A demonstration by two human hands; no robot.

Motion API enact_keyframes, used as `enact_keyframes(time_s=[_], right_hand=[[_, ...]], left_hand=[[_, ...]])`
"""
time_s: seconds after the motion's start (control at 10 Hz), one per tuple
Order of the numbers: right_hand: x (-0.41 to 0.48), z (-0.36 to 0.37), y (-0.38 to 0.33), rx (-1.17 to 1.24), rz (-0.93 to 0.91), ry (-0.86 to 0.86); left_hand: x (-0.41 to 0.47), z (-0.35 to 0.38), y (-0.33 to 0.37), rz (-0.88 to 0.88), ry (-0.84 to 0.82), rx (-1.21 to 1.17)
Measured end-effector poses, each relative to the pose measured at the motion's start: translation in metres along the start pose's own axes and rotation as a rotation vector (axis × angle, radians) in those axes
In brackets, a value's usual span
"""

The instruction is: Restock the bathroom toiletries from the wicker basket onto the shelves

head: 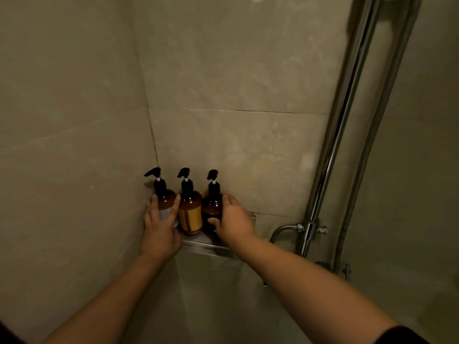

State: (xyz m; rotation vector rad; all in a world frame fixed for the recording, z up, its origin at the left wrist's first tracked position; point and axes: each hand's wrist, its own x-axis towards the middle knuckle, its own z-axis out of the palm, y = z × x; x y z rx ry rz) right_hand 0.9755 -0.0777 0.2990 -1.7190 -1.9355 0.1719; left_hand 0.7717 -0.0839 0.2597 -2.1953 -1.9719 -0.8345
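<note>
Three amber pump bottles with black pump heads stand upright in a row on a small metal shelf (208, 247) in the tiled shower corner. My left hand (160, 232) is wrapped around the left bottle (166, 201), which has a pale label. The middle bottle (190, 212) carries a yellow label and stands untouched between my hands. My right hand (233, 222) grips the right bottle (212, 206), thumb in front and fingers on its right side. The wicker basket is out of view.
Beige tiled walls meet in the corner right behind the bottles. A chrome shower riser pipe (340, 130) runs up the wall to the right, with a valve and curved pipe (303, 230) beside the shelf.
</note>
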Motion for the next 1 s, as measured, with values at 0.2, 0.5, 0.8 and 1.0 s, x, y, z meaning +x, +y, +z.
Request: enact_keyframes(time_s=[0.2, 0.5, 0.8, 1.0], right_hand=[[0.001, -0.01, 0.004, -0.068, -0.067, -0.113], [-0.027, -0.033, -0.002, 0.002, -0.246, -0.13], [-0.018, -0.052, 0.006, -0.372, -0.368, -0.496], [-0.014, -0.081, -0.003, -0.319, -0.324, -0.557]], left_hand=[[0.001, -0.012, 0.007, -0.018, -0.036, 0.062], [-0.011, -0.013, 0.063, -0.024, 0.041, 0.084], [-0.002, -0.024, 0.084, -0.145, -0.211, 0.249], [-0.014, -0.048, 0.096, -0.149, -0.245, 0.351]])
